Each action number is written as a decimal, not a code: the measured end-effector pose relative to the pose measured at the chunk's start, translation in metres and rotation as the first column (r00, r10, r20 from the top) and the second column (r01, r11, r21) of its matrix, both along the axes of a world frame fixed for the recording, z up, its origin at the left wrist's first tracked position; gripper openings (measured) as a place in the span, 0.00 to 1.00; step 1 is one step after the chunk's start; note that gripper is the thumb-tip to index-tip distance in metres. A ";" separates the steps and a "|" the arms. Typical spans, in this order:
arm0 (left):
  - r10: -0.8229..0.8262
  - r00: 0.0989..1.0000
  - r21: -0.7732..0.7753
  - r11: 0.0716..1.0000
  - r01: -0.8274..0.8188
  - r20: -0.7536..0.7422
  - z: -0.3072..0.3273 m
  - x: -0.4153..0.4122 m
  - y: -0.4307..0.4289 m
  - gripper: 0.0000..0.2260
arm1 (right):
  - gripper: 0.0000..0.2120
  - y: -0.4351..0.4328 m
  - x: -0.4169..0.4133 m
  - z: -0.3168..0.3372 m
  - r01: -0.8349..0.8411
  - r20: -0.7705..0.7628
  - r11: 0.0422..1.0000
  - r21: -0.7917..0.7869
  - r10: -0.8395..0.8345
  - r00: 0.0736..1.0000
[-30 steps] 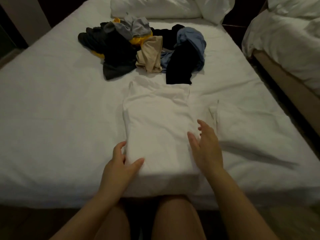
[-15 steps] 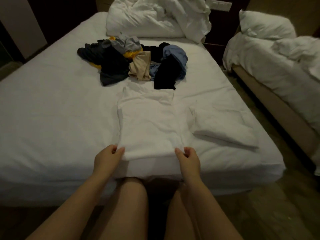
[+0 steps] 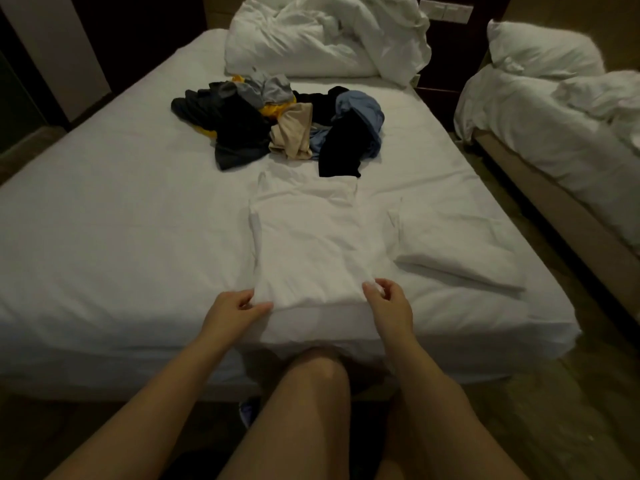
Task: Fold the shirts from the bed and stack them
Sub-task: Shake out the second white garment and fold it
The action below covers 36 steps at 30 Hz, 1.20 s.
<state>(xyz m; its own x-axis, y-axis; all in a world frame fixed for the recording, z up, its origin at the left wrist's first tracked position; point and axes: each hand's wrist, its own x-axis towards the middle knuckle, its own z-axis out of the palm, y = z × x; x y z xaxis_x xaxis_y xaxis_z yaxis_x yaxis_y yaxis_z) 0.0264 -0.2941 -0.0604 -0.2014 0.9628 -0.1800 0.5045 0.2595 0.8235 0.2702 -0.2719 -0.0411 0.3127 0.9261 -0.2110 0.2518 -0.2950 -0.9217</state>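
Observation:
A white shirt [image 3: 308, 237], folded into a long narrow strip, lies on the white bed [image 3: 121, 220] with its near end at the front edge. My left hand [image 3: 235, 308] pinches the near left corner of that shirt. At the near right corner, my right hand [image 3: 389, 303] pinches the hem between thumb and fingers. A folded white shirt [image 3: 453, 247] lies flat just to the right. Behind, a pile of unfolded shirts [image 3: 280, 123] in black, grey, yellow, beige and blue sits mid-bed.
A crumpled white duvet [image 3: 325, 36] fills the head of the bed. A second bed [image 3: 561, 133] with white bedding stands to the right across a narrow floor gap. My knees press against the bed's front edge.
Both hands slid from lying flat on the shirt's near end to pinching its two near corners. The camera drew back and tilted up, showing more of the room.

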 end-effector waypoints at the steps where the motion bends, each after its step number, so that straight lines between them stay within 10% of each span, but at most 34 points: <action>1: 0.023 1.000 -0.009 1.000 -0.023 -0.008 -0.001 0.000 0.000 0.26 | 0.10 0.001 0.001 0.000 -0.003 0.039 1.000 -0.018 0.004 0.999; 10: 0.163 0.986 -0.078 0.983 -0.165 -0.028 0.006 0.008 -0.007 0.15 | 0.10 -0.013 0.016 0.002 0.117 0.129 0.987 0.107 -0.131 0.983; 14: 0.200 0.967 -0.083 0.978 -0.189 0.157 0.009 0.002 -0.022 0.11 | 0.09 -0.024 0.017 0.011 0.126 0.056 0.982 0.143 -0.135 0.989; 36: 0.118 0.982 0.250 0.956 -0.152 0.146 0.106 -0.011 -0.090 0.02 | 0.03 -0.078 0.001 0.082 0.269 -0.377 0.894 0.357 -0.125 0.918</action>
<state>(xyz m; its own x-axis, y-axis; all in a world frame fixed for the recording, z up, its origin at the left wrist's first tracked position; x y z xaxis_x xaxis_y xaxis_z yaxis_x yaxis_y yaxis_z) 0.0156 -0.3840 0.0461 -0.3242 0.9452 0.0387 0.3653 0.0873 0.9268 0.2715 -0.3499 0.0412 0.4744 0.8797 0.0328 -0.1179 0.1004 -0.9879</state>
